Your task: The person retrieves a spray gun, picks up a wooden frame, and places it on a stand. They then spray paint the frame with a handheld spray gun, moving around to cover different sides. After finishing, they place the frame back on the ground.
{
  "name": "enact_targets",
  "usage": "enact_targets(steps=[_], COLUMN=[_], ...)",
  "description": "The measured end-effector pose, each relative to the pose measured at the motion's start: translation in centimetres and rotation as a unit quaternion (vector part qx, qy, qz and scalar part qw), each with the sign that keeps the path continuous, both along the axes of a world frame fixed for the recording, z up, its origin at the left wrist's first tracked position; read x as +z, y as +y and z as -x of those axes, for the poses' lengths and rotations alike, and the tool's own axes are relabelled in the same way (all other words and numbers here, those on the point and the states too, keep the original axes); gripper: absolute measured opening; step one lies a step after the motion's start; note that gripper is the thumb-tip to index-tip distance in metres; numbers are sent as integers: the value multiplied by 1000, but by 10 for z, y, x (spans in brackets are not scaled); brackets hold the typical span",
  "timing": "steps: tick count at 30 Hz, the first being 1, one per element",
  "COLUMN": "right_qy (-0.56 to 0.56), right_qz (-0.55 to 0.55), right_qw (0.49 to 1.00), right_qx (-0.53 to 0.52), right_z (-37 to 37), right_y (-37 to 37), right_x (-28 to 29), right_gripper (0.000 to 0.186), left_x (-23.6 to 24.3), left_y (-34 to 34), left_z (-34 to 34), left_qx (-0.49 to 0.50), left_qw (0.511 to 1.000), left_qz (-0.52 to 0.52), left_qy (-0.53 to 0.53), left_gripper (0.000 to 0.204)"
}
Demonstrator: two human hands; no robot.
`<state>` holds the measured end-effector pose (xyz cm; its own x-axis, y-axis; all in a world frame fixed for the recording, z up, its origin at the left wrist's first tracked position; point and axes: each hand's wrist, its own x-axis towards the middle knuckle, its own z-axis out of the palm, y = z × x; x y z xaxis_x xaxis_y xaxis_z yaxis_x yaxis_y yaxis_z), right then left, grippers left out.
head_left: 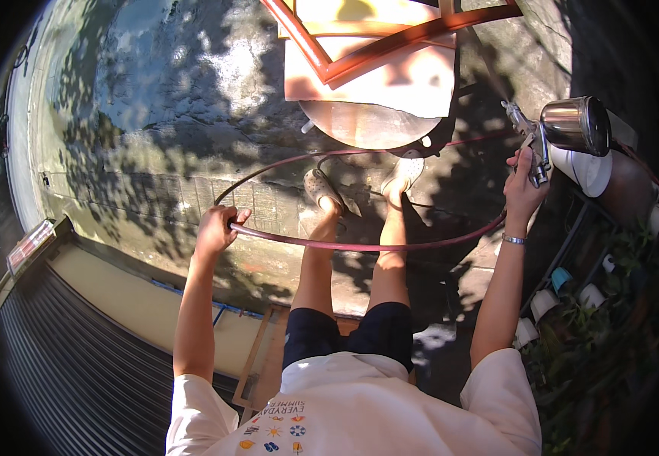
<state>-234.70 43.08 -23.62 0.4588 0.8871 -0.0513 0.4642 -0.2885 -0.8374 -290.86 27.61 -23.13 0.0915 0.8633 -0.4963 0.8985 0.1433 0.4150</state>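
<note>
My right hand (525, 182) is closed around the handle of a metal spray gun (528, 137), out to my right. A shiny metal paint cup (575, 126) is fixed to the gun. Faint mist shows off the nozzle, toward the top of the view. My left hand (221, 229) is wrapped round a dark red hose (360, 245), which bows across in front of my legs toward the right hand. Ahead of me, a reddish-brown frame (328, 68) lies on pale boards (371, 82) over a round-topped stand (371, 125); its far side is cut off.
White buckets (584, 171) stand right of the spray gun. Potted plants (603, 334) and small pots line the lower right. A ribbed dark shutter (79, 349) fills the lower left, with a wooden frame (257, 357) leaning behind me. Hose also loops near my clogs (322, 190).
</note>
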Motion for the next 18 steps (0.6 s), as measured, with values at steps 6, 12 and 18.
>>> enact_targets(steps=[6, 12, 18], right_qy=[39, 138, 131], right_qz=[-3, 34, 47], right_qw=[977, 940, 942], right_qx=[210, 309, 306], right_z=[104, 141, 112], right_y=[-67, -95, -54], right_x=[26, 47, 47], right_gripper=[23, 25, 22], left_x=[27, 33, 33], left_y=[-8, -10, -2], left_z=[44, 42, -3], left_qx=[47, 24, 23], left_qw=[998, 999, 999], left_qz=[-13, -11, 14], left_qy=[49, 36, 23], left_gripper=[58, 53, 51])
